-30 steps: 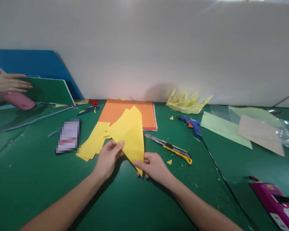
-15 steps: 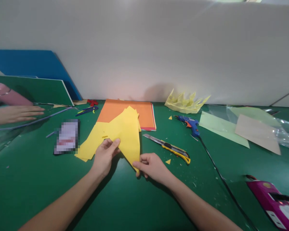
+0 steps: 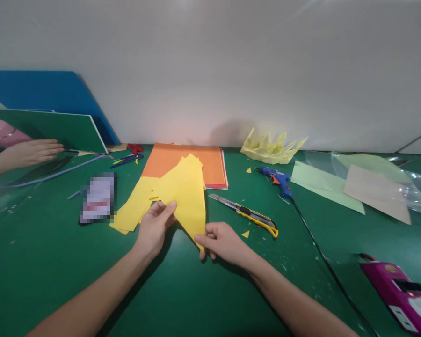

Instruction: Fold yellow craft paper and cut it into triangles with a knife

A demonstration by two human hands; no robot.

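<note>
A folded yellow paper (image 3: 187,196) with a pointed lower corner is held between both hands above the green table. My left hand (image 3: 156,224) pinches its left edge, thumb on top. At the lower tip, my right hand (image 3: 222,243) grips the corner between thumb and fingers. Beyond it lie loose yellow paper pieces (image 3: 135,206) and a stack of coloured sheets with orange paper (image 3: 161,159) on top. To the right of the paper rests a yellow-handled utility knife (image 3: 249,214), blade out. The fingers under the paper are partly hidden.
A blue glue gun (image 3: 280,180), a pale yellow paper crown (image 3: 272,150) and a magenta power strip (image 3: 389,285) are on the right. At left are a phone (image 3: 98,199), pens (image 3: 126,160), a green board (image 3: 63,128) and another person's hand (image 3: 31,154) near a pink bottle (image 3: 7,133).
The folded paper has tilted slightly and shifted a little left, with both hands keeping their grip. The other person's hand came down from the pink bottle, then rose slightly; the bottle moved left.
</note>
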